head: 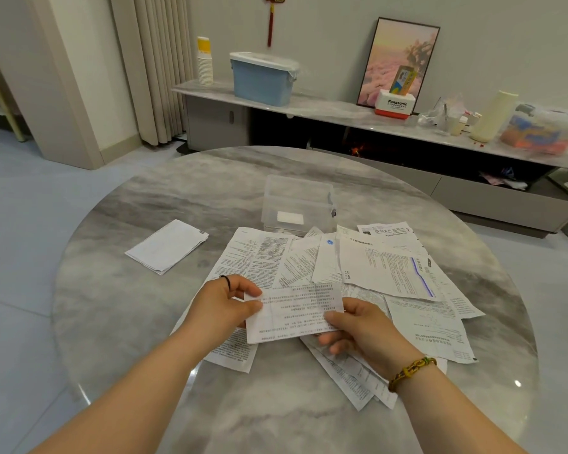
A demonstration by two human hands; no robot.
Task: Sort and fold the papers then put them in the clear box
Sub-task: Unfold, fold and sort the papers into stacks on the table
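- The left hand (225,306) pinches the left edge of a printed sheet (295,311), with thumb and forefinger closed on the paper.
- The right hand (358,332) grips the same printed sheet at its lower right corner, thumb on top and fingers curled underneath.
- The sheet is held roughly flat just above the bench (128,322), a round grey marbled top, directly in front of the person.
- A loose pile (391,273) of printed papers lies spread and overlapping across the middle of the bench. It reaches from under both hands out toward the right.
- The clear box (297,204) stands upright on the bench just behind the loose pile, at its far edge.
- A small white piece (290,217) lies inside the clear box. It is probably a folded paper, though the hazy wall makes that hard to confirm.
- A folded stack (166,245) of white paper rests on the bench to the left, well apart from the loose pile.
- A woven bracelet (410,371) circles the right wrist.
- Behind the bench, a long shelf (341,109) carries a blue bin (259,80), stacked paper cups (205,65) and a framed picture (399,60).
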